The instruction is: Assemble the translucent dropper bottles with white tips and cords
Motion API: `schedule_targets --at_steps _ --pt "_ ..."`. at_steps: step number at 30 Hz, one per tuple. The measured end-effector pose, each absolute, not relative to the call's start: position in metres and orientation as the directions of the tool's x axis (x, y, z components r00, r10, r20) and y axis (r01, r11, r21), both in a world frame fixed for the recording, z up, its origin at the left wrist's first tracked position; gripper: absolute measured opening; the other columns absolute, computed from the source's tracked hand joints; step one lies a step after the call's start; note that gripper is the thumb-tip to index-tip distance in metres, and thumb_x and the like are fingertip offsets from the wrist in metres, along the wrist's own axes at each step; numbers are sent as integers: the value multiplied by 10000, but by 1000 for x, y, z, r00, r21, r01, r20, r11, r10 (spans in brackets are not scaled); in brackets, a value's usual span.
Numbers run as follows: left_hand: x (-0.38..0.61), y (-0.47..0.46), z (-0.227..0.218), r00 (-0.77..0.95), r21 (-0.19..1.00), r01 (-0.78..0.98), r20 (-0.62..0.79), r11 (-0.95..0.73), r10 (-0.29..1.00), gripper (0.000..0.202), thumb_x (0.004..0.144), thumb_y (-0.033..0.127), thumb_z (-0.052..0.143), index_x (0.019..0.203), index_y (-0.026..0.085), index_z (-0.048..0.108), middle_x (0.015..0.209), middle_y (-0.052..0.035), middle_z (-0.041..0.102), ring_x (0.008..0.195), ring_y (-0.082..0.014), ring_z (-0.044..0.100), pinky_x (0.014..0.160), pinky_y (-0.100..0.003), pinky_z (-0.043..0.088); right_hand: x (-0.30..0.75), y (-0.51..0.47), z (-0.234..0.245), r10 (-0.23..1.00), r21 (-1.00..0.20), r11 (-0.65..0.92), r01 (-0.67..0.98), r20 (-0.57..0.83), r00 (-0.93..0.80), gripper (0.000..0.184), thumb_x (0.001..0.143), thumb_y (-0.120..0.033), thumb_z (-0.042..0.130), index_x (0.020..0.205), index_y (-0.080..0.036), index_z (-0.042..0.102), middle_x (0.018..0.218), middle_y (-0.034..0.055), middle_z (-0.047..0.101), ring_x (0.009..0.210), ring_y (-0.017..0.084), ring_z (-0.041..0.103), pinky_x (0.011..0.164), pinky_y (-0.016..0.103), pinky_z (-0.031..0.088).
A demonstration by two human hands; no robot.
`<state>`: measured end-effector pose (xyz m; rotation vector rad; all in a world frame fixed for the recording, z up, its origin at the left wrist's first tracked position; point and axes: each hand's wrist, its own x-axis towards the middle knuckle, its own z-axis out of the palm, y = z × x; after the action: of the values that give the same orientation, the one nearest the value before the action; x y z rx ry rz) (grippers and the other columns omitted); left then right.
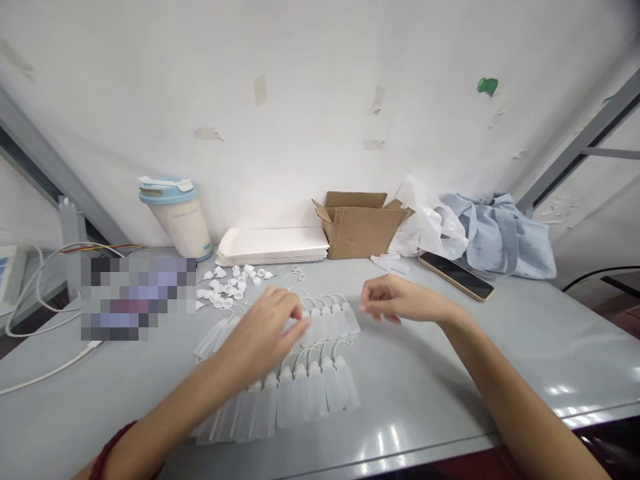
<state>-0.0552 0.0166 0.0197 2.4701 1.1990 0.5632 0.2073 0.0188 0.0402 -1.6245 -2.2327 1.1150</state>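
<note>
My left hand (280, 317) hovers over the back row of small translucent squeeze bottles (330, 323). Its thumb points right, apart from the bent index finger, and I see nothing between them; its other fingers are mostly hidden. Just right of that row is my right hand (393, 298), loosely curled with a gap between fingers and nothing visible in it. A second row of the same bottles (295, 397) lies nearer to me, partly behind my left forearm. Thin curved white tubes rise from the bottle tops. Small white caps (230, 287) are scattered left of my left hand.
Along the wall stand a tumbler (183, 220), a stack of white cartons (275, 245), an open cardboard box (360, 230), a plastic bag (425, 220) and a blue cloth bag (505, 233). A phone (457, 275) lies right. A white cable (55, 367) crosses the table's left side.
</note>
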Motion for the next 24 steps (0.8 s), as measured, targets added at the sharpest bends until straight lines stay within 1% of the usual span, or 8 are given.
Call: schedule_targets --at_steps 1,2,4,6,11,16,19,24 --pt "-60 27 19 524 457 698 199 -551 828 182 873 297 427 740 188 488 810 -37 567 817 -225 504 689 -346 409 213 24 39 953 -535 119 837 -176 -248 182 839 -335 510 785 -169 564 710 12 647 518 95 543 499 207 389" --pt "-65 36 18 486 448 726 202 -521 850 192 866 295 418 720 192 489 806 -39 579 825 -233 511 694 -352 409 218 29 36 997 -380 45 924 -40 -65 129 821 -297 532 790 -178 571 750 17 659 595 118 580 548 218 402" --pt "-73 54 16 439 422 766 208 -485 874 186 843 292 416 715 194 509 809 -52 604 844 -255 524 712 -370 412 230 39 31 992 -277 -65 959 86 92 102 812 -199 513 873 -150 579 888 97 665 794 204 603 635 274 396" --pt "-76 68 14 455 409 764 207 -499 866 170 822 269 422 731 189 542 828 -67 623 875 -270 536 742 -382 415 242 46 26 977 -231 -140 963 124 171 149 799 -167 507 922 -138 586 951 127 658 851 248 597 650 302 383" --pt "-68 88 5 573 396 697 194 -598 797 195 757 228 484 892 191 620 923 -74 643 929 -266 562 801 -366 423 269 49 23 970 -188 -216 958 68 232 217 732 -232 614 924 -130 623 982 137 648 867 265 604 625 290 389" --pt "-62 94 2 642 414 636 183 -651 744 152 753 215 494 747 198 645 807 -50 662 799 -229 601 742 -316 432 274 50 20 982 -196 -187 962 -19 187 136 687 -209 660 804 -140 667 874 95 669 810 219 616 607 253 389" --pt "-64 94 5 605 450 638 210 -625 768 149 764 231 501 717 195 638 756 -37 667 711 -208 602 676 -299 436 270 50 17 986 -201 -165 966 -41 160 104 673 -180 661 770 -146 679 833 87 675 782 214 616 587 249 381" --pt "-71 85 6 452 551 644 286 -532 845 124 763 255 536 737 191 639 761 -33 680 684 -194 598 638 -302 449 261 46 16 994 -224 -110 968 -24 108 37 633 -140 679 669 -147 679 757 85 676 706 204 616 564 246 373"
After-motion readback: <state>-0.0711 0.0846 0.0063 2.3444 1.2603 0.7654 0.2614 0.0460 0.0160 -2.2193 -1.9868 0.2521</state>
